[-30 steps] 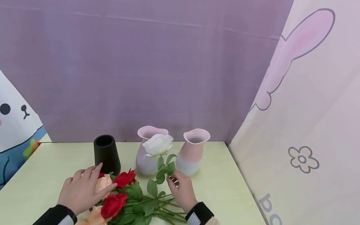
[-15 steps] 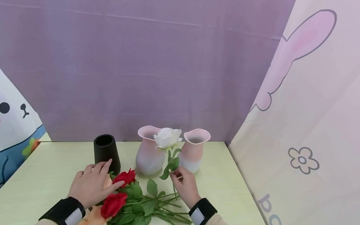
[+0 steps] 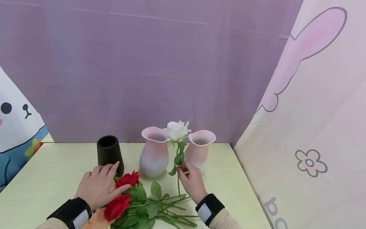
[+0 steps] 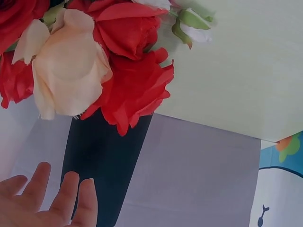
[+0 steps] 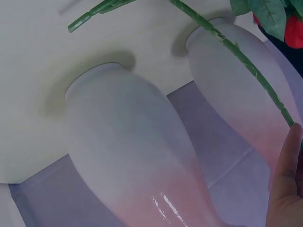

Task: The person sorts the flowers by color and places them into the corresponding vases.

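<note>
- Head: right hand [image 3: 192, 181] pinches the white rose [image 3: 177, 130] by its stem, now raised upright between the two pink vases [image 3: 154, 152]; its lower end has left the bunch [image 3: 134, 200]. Left hand [image 3: 98, 187] lies flat on the bunch, beside the black vase [image 3: 109, 154].
- Left wrist: fingers [image 4: 61, 198] straight, holding nothing; red and peach blooms [image 4: 94, 61] near.
- Right wrist: stem [image 5: 236, 52] crosses before both vases.

left hand [image 3: 98, 186] bare | right hand [image 3: 192, 179] bare | black wrist straps, white patches | beige sleeves
</note>
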